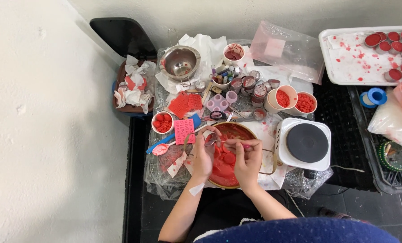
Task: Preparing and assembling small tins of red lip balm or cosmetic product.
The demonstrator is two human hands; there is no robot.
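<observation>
L hand (203,155): my fingers closed on a small metal cup (211,139), held over the pot's upper-left rim
R hand (248,157): my fingers pinched shut on a thin tool (231,142) w/ pink end; its tip reaches toward the cup
Pot (250,133): round, holds red wax w/ a few red discs; sits centre of table, under both my hands
Hotplate (305,143): white body, black top; just right of pot
Pink note (184,130): just left of pot, upper side
Spoon (161,149): pink, red-smeared, lying left of L hand
Blue tool (174,135): lying diag. beside note
Bowls (293,101): two, w/ red bits, behind hotplate
Strainer (180,62): metal, far left of table
Tray (340,54): white, red-spattered; red-filled tins at its right end, well apart from pot
</observation>
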